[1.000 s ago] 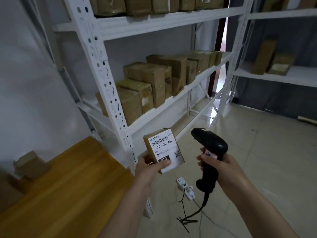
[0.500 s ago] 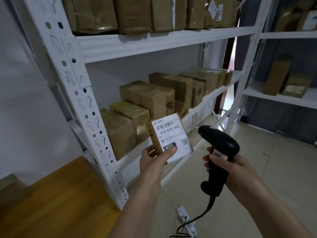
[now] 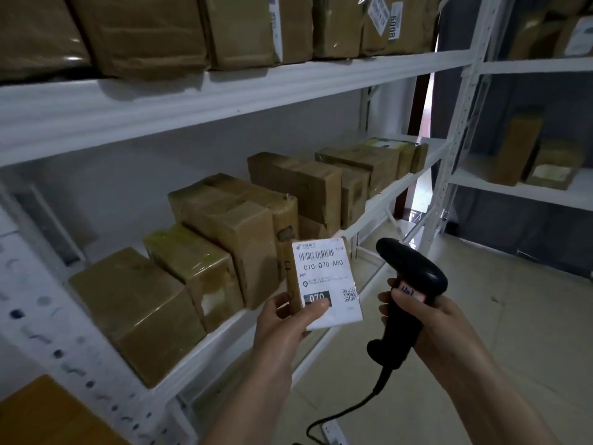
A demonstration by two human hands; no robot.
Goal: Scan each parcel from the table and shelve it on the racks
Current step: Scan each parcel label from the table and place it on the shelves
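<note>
My left hand (image 3: 285,326) grips a small brown parcel (image 3: 324,277) by its lower end, white shipping label facing me, thumb over the black "070" patch. My right hand (image 3: 426,319) holds a black corded barcode scanner (image 3: 409,284) by its handle, its head up and just right of the parcel. Both are held in front of the middle shelf (image 3: 224,329) of the white rack, which carries a row of taped brown boxes (image 3: 231,232). The shelf above (image 3: 224,91) is packed with wrapped parcels (image 3: 144,30).
A perforated white rack post (image 3: 64,342) runs down the lower left. The wooden table corner (image 3: 48,415) shows at bottom left. A second rack (image 3: 513,187) with a few parcels stands at right. Tiled floor (image 3: 497,316) lies beyond my hands, and the scanner cable (image 3: 346,415) hangs down.
My view has come closer to the rack and risen, so the table has nearly left the frame. Both hands keep their hold; the parcel is now level with the middle shelf boxes.
</note>
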